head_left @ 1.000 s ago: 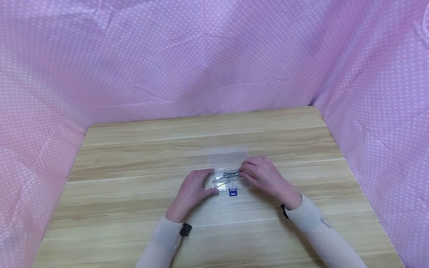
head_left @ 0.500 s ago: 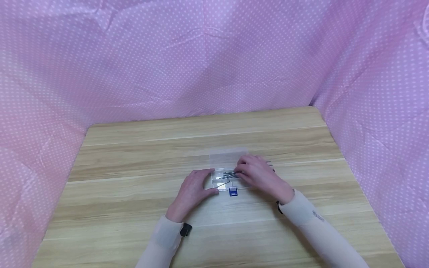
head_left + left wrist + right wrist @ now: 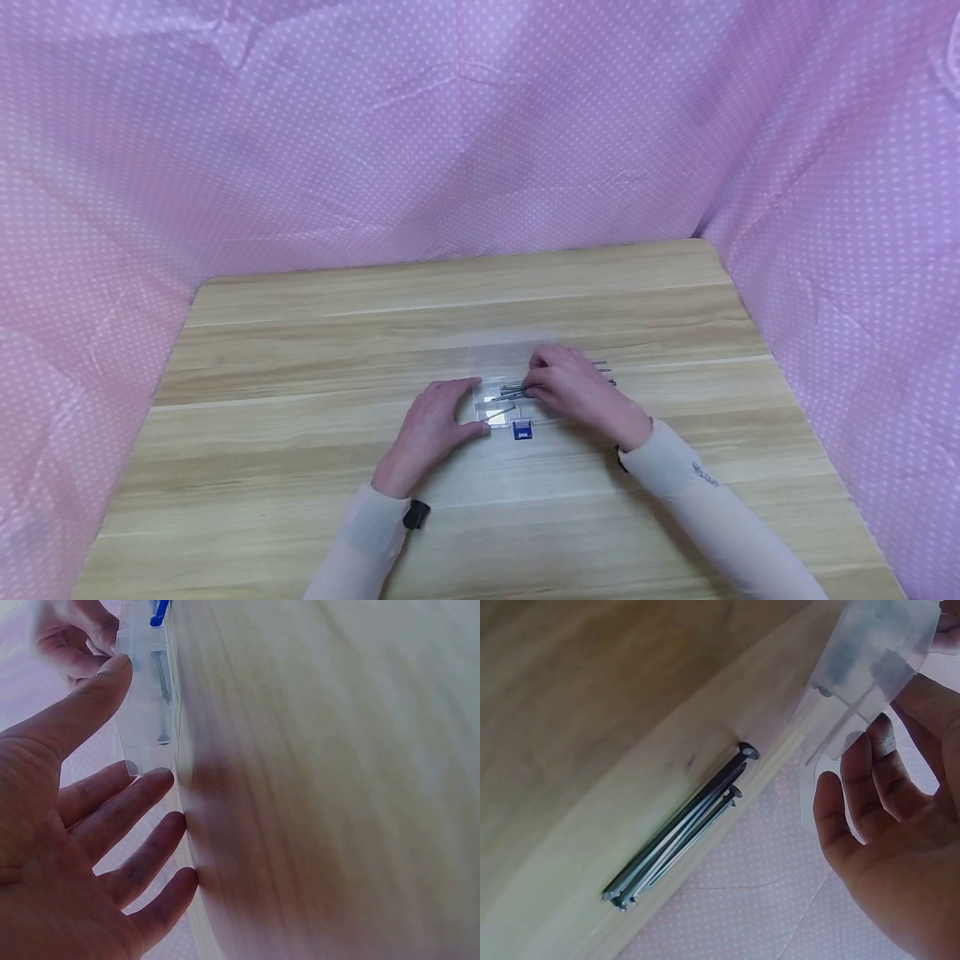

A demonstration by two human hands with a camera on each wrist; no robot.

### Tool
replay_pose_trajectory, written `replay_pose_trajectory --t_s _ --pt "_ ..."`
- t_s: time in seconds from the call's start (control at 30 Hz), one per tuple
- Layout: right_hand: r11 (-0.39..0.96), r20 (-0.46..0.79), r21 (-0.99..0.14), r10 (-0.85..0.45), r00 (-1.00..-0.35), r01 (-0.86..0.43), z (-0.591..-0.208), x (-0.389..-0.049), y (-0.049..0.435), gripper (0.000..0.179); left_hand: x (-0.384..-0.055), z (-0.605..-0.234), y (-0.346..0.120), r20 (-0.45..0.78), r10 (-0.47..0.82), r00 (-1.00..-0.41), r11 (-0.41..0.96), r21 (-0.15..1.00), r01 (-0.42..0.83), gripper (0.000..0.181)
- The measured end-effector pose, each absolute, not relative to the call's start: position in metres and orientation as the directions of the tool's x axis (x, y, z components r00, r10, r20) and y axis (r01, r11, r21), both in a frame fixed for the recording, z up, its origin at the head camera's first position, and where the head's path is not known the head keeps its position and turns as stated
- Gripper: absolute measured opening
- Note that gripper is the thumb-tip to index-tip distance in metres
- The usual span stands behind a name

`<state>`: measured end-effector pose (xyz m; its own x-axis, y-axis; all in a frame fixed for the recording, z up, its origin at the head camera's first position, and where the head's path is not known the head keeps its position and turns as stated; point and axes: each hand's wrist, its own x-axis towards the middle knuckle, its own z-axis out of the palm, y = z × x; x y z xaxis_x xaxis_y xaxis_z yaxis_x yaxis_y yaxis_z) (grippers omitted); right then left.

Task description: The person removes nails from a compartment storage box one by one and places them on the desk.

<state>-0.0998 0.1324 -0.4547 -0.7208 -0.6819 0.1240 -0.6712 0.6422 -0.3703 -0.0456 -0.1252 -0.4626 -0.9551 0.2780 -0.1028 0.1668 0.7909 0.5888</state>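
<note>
A clear plastic box (image 3: 491, 410) with its transparent lid (image 3: 498, 354) folded back lies on the wooden table. My left hand (image 3: 432, 423) grips its left end, with the thumb at the near corner and a finger at the far one. Several metal nails (image 3: 513, 391) lie in the rear compartment, and a single nail (image 3: 501, 412) slants in the front one. My right hand (image 3: 577, 385) has its fingertips down at the rear nails. Whether they pinch any is hidden. Outside the box, several more nails (image 3: 679, 825) lie side by side on the table.
A blue latch (image 3: 522, 429) sticks out from the box's front side. The wooden table (image 3: 300, 367) has rounded far corners. Pink dotted cloth (image 3: 337, 150) hangs behind it and along its sides.
My right hand has shifted slightly left over the box, and nails on the table to its right have come into sight. My left hand and the box have stayed put.
</note>
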Motion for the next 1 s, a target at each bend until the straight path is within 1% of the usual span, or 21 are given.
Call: replay_pose_trajectory --t_s 0.23,0.47,0.63,0.77,1.0 --pt "0.626 0.136 -0.343 -0.705 -0.696 -0.701 -0.457 -0.104 0.13 0.008 -0.046 -0.463 -0.125 -0.103 0.276 -0.955 0.789 0.592 0.164 0.073" --pt "0.625 0.133 -0.301 -0.721 -0.68 -0.721 -0.458 -0.107 0.129 0.005 -0.046 -0.465 -0.125 -0.102 0.268 -0.958 0.792 0.59 0.159 0.073" --pt "0.618 0.135 -0.307 -0.724 -0.677 -0.723 -0.456 -0.108 0.129 0.006 -0.045 -0.464 -0.125 -0.102 0.267 -0.958 0.791 0.591 0.158 0.073" --pt "0.622 0.103 -0.318 -0.727 -0.679 -0.715 -0.454 -0.109 0.129 0.009 -0.044 -0.463 -0.125 -0.102 0.267 -0.958 0.788 0.596 0.156 0.073" --pt "0.61 0.057 -0.339 -0.746 -0.663 -0.716 -0.451 -0.112 0.13 0.009 -0.044 -0.462 -0.125 -0.11 0.262 -0.959 0.788 0.597 0.147 0.073"
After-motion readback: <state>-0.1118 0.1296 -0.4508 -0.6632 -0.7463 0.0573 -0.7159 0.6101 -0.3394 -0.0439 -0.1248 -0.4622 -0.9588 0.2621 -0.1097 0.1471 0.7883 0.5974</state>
